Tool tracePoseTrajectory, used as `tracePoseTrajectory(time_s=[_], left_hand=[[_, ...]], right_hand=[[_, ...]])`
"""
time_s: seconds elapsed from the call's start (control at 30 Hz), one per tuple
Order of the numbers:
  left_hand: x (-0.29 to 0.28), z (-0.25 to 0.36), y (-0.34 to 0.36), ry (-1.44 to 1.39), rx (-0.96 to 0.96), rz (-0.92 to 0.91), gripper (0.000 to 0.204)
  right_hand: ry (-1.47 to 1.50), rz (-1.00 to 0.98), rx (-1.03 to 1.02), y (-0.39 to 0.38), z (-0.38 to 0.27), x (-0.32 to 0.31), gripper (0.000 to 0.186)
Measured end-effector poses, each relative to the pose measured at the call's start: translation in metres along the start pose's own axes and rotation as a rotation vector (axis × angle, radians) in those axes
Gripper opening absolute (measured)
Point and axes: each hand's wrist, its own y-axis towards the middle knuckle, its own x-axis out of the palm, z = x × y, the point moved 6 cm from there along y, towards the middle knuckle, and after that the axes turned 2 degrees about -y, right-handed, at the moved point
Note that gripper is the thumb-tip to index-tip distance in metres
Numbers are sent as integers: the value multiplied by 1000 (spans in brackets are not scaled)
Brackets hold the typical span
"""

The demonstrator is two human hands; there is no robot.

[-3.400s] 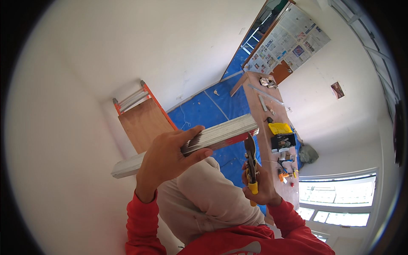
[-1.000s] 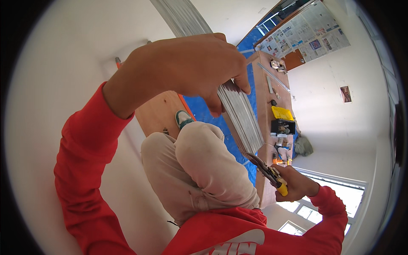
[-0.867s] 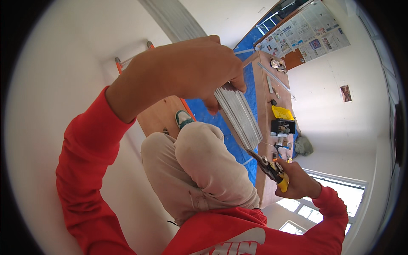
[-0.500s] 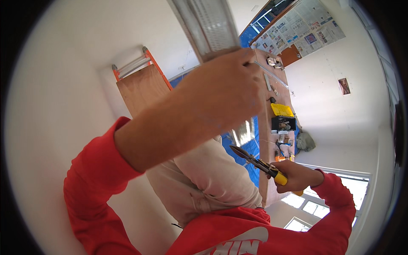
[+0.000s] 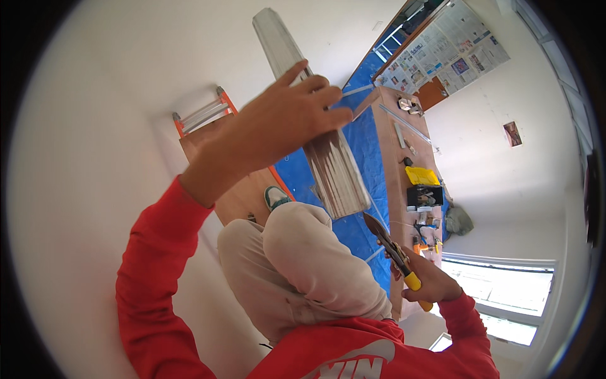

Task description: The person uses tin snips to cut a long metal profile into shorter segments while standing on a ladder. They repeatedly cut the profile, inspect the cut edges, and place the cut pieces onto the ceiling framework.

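Above the blue sheet (image 5: 369, 151), the left hand (image 5: 295, 117) grips the strip (image 5: 338, 180), no cut showing at its near end, while the right hand (image 5: 432, 278) holds the snips (image 5: 396, 255), tips just beside it.

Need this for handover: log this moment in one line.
left hand: holds grey profile; right hand: holds yellow-handled snips; snips: near profile's lower end

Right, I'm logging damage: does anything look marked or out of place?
Two things. The long pale piece in the left hand has uneven brown streaks toward its lower end, against its otherwise pale face. On the right-hand wall, a dark reddish rectangle breaks the white surface; I cannot tell whether it is an open recess.
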Motion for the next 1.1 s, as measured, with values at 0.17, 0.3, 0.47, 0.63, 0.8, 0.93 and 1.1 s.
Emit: tracePoseTrajectory(time_s=[0.17,0.3,0.47,0.63,0.8,0.93,1.1], left_hand=[[8,17,-5,-71,99,205,9],[-1,20,-9,-159,138,350,20],[-10,33,-8,-219,220,482,25],[-5,58,-7,-273,290,532,26],[-4,63,-5,-279,328,614,25],[-5,64,-5,-273,324,603,24],[-6,66,-6,-272,305,613,16]], right_hand=[[138,-176,-180,6,-18,21,93],[29,-123,-109,5,-21,19,97],[-144,-161,-133,4,-39,10,100],[-206,-243,-121,10,-55,9,100],[-226,-273,-63,12,-56,6,103],[-306,-284,-86,13,-55,4,103],[-289,-323,-62,14,-57,4,102]])
